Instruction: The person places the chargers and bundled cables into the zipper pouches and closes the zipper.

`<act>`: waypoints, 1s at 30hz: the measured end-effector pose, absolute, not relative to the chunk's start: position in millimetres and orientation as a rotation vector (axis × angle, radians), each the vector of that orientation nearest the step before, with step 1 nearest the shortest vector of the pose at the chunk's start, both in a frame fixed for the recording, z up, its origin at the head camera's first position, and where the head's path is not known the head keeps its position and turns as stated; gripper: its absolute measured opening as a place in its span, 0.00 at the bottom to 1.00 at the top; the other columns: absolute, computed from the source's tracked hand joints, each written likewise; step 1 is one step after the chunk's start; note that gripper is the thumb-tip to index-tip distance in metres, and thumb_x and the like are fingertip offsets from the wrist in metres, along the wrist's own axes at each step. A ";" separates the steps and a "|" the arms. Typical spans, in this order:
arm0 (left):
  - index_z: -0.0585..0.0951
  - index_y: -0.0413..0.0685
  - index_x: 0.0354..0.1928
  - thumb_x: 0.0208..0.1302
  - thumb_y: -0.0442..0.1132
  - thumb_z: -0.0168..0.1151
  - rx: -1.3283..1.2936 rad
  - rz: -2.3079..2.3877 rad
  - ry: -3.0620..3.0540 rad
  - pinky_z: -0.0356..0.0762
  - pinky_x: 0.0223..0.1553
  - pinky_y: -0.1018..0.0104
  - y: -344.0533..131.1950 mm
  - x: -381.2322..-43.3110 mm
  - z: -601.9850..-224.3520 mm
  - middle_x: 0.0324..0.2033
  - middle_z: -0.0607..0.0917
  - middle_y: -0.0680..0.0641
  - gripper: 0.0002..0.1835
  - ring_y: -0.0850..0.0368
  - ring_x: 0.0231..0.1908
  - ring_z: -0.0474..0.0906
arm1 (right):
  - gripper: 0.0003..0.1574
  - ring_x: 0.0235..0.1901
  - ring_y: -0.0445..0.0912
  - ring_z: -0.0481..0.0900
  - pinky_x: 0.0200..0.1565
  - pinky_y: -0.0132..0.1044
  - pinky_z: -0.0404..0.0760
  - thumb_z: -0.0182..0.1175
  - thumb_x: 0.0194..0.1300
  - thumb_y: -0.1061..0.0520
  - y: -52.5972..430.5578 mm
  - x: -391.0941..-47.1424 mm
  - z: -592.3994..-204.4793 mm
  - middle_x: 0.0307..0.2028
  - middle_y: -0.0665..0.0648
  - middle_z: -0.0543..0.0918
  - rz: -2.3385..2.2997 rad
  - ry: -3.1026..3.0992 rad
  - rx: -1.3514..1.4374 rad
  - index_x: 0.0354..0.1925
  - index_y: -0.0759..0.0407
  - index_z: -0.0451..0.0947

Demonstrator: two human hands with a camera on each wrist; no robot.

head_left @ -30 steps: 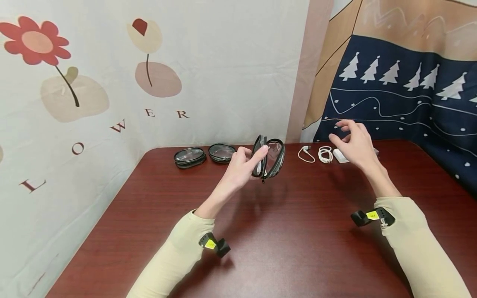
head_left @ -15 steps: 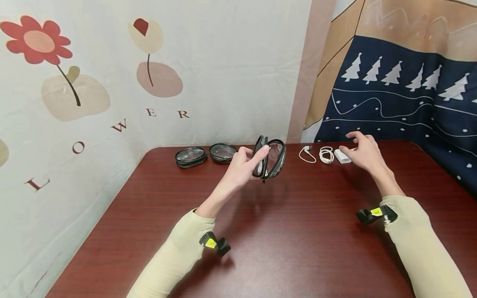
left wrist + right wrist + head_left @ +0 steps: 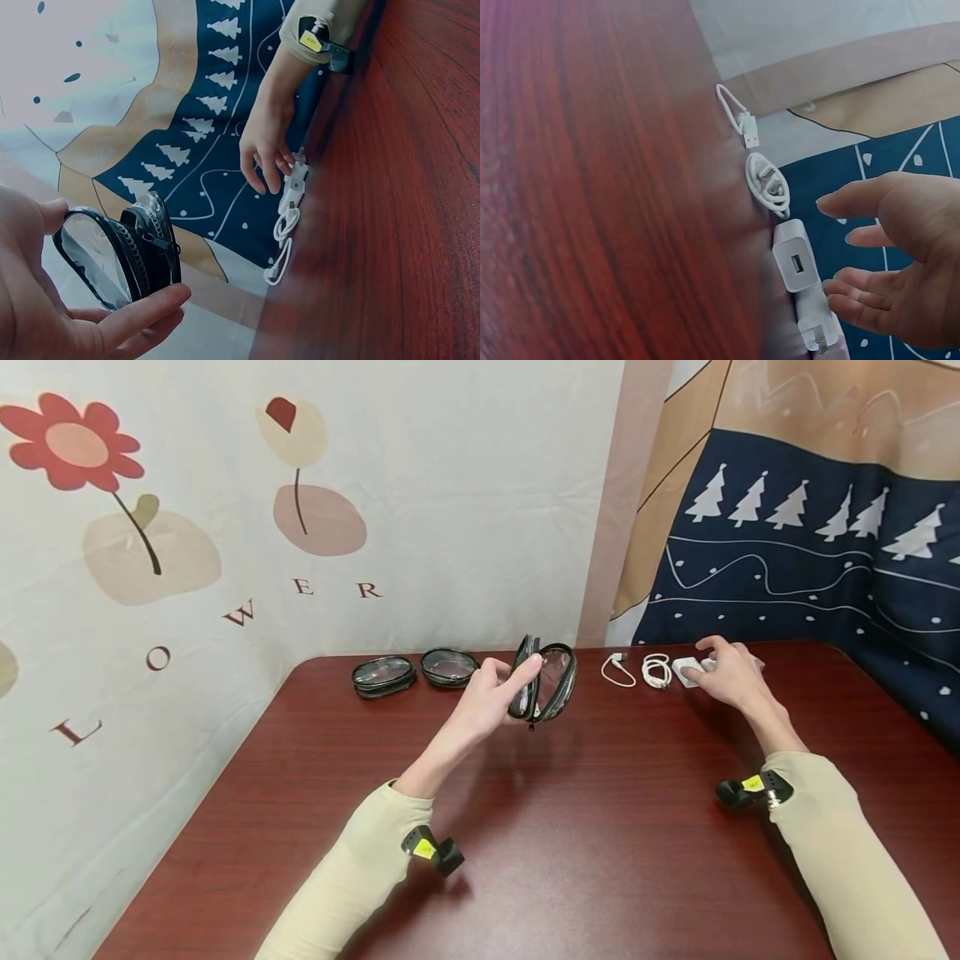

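Note:
My left hand [image 3: 483, 700] holds a small clear zip pouch [image 3: 557, 681] with black trim above the table, thumb on one side. Its zipper is undone and the two halves gape apart. My right hand [image 3: 733, 675] is at the row of white items at the back right. In the right wrist view, its thumb and fingers are spread beside a white USB charger block [image 3: 796, 262] and a second white charger [image 3: 816, 321] with metal prongs. Nothing is gripped there; whether a fingertip touches the second charger I cannot tell.
Two more clear pouches [image 3: 383, 675] with black trim lie at the back left. A coiled white cable [image 3: 656, 671] and a short white USB cable [image 3: 618, 671] lie left of the chargers. A printed curtain [image 3: 450, 510] hangs behind the reddish-brown table [image 3: 585, 843].
My right hand has moved slightly right and come down to the chargers. The left hand keeps holding the pouch in nearly the same place.

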State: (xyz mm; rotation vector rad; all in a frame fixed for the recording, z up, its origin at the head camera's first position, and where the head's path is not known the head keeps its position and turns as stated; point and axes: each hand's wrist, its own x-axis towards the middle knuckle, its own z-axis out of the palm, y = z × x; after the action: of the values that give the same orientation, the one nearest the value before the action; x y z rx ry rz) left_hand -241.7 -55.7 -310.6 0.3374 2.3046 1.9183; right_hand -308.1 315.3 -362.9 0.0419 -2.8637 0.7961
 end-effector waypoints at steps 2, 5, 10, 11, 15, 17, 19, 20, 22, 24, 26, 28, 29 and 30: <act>0.68 0.35 0.54 0.72 0.58 0.58 0.333 1.917 2.301 0.87 0.41 0.52 -55.6 -242.1 -311.3 0.42 0.83 0.36 0.31 0.39 0.42 0.86 | 0.33 0.59 0.72 0.60 0.62 0.76 0.50 0.60 0.68 0.53 314.9 -308.5 -364.5 0.53 0.82 0.71 0.786 -2.871 0.040 0.61 0.74 0.63; 0.68 0.35 0.54 0.72 0.58 0.59 0.329 1.916 2.295 0.87 0.42 0.51 -55.2 -242.1 -311.8 0.42 0.83 0.35 0.31 0.42 0.40 0.87 | 0.33 0.57 0.72 0.61 0.59 0.73 0.58 0.61 0.68 0.53 314.0 -308.3 -366.0 0.52 0.81 0.71 0.768 -2.879 0.029 0.61 0.74 0.64; 0.67 0.35 0.54 0.72 0.58 0.59 0.323 1.908 2.298 0.85 0.44 0.47 -54.5 -241.7 -311.7 0.41 0.83 0.36 0.31 0.43 0.39 0.87 | 0.35 0.55 0.72 0.62 0.54 0.71 0.65 0.63 0.68 0.52 313.4 -310.1 -368.3 0.52 0.81 0.73 0.711 -2.900 -0.005 0.60 0.75 0.64; 0.67 0.35 0.54 0.72 0.57 0.59 0.327 1.909 2.295 0.85 0.44 0.47 -54.3 -241.7 -311.8 0.41 0.84 0.36 0.30 0.41 0.39 0.87 | 0.35 0.54 0.72 0.63 0.53 0.71 0.67 0.63 0.67 0.52 313.1 -310.7 -368.9 0.52 0.81 0.73 0.694 -2.904 -0.011 0.59 0.76 0.65; 0.68 0.35 0.54 0.73 0.56 0.59 0.328 1.908 2.296 0.85 0.44 0.46 -54.0 -241.5 -312.3 0.39 0.84 0.36 0.29 0.44 0.37 0.87 | 0.33 0.52 0.70 0.63 0.49 0.68 0.72 0.64 0.67 0.53 312.0 -312.6 -370.4 0.49 0.80 0.75 0.637 -2.923 -0.044 0.56 0.80 0.68; 0.68 0.35 0.54 0.72 0.56 0.59 0.329 1.910 2.294 0.85 0.43 0.47 -54.0 -241.6 -312.3 0.39 0.84 0.36 0.29 0.45 0.37 0.87 | 0.32 0.51 0.70 0.63 0.48 0.67 0.73 0.64 0.66 0.54 310.9 -312.4 -369.7 0.48 0.80 0.75 0.633 -2.936 -0.065 0.54 0.81 0.70; 0.68 0.35 0.54 0.72 0.56 0.59 0.327 1.910 2.290 0.85 0.44 0.46 -54.0 -241.7 -312.5 0.39 0.84 0.36 0.29 0.44 0.38 0.87 | 0.31 0.50 0.69 0.63 0.47 0.66 0.74 0.64 0.66 0.55 310.0 -311.9 -368.4 0.45 0.80 0.76 0.635 -2.949 -0.082 0.51 0.83 0.72; 0.68 0.35 0.54 0.72 0.56 0.59 0.327 1.911 2.288 0.85 0.44 0.46 -54.0 -241.7 -312.4 0.39 0.84 0.36 0.29 0.42 0.39 0.87 | 0.30 0.49 0.69 0.63 0.46 0.65 0.74 0.64 0.65 0.55 309.5 -311.8 -367.8 0.44 0.80 0.76 0.637 -2.956 -0.088 0.50 0.83 0.72; 0.67 0.35 0.54 0.72 0.56 0.59 0.328 1.914 2.282 0.85 0.44 0.46 -53.9 -242.7 -313.1 0.39 0.84 0.36 0.29 0.41 0.39 0.87 | 0.29 0.48 0.68 0.63 0.44 0.63 0.75 0.64 0.64 0.54 308.4 -311.5 -366.5 0.40 0.79 0.77 0.645 -2.966 -0.093 0.45 0.83 0.74; 0.68 0.35 0.54 0.72 0.56 0.59 0.329 1.916 2.278 0.85 0.44 0.45 -53.9 -243.2 -313.5 0.39 0.84 0.36 0.29 0.40 0.40 0.87 | 0.27 0.45 0.67 0.64 0.41 0.61 0.76 0.64 0.63 0.54 307.5 -310.8 -365.2 0.36 0.77 0.78 0.658 -2.977 -0.099 0.41 0.82 0.75; 0.68 0.35 0.53 0.72 0.56 0.60 0.328 1.917 2.275 0.85 0.44 0.46 -53.9 -243.6 -313.6 0.39 0.84 0.36 0.29 0.41 0.40 0.87 | 0.26 0.42 0.66 0.66 0.38 0.58 0.76 0.65 0.63 0.53 306.7 -310.1 -363.7 0.33 0.74 0.78 0.669 -2.988 -0.105 0.37 0.80 0.76; 0.68 0.35 0.53 0.72 0.56 0.60 0.326 1.918 2.272 0.85 0.44 0.46 -54.0 -243.4 -313.6 0.39 0.84 0.36 0.29 0.41 0.40 0.87 | 0.25 0.39 0.64 0.68 0.36 0.55 0.76 0.65 0.63 0.53 305.9 -309.4 -362.4 0.31 0.72 0.78 0.670 -3.000 -0.111 0.34 0.79 0.76; 0.68 0.35 0.53 0.72 0.56 0.60 0.324 1.917 2.273 0.85 0.44 0.45 -54.0 -243.0 -313.2 0.39 0.84 0.36 0.29 0.42 0.39 0.87 | 0.24 0.38 0.64 0.69 0.36 0.55 0.76 0.65 0.63 0.53 305.5 -309.0 -361.8 0.30 0.71 0.78 0.666 -3.005 -0.116 0.33 0.78 0.76; 0.68 0.35 0.53 0.72 0.56 0.60 0.322 1.915 2.275 0.85 0.45 0.45 -54.1 -242.7 -312.8 0.39 0.84 0.36 0.29 0.43 0.39 0.87 | 0.24 0.37 0.63 0.69 0.35 0.54 0.76 0.65 0.62 0.53 305.2 -308.9 -361.2 0.29 0.71 0.77 0.658 -3.008 -0.122 0.32 0.78 0.76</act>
State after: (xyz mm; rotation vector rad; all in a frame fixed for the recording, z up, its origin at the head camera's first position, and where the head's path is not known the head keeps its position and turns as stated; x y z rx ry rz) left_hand -242.7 -54.1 -312.8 0.3221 2.2747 1.9155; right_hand -308.9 305.2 -361.2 -0.1218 -3.0076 0.6580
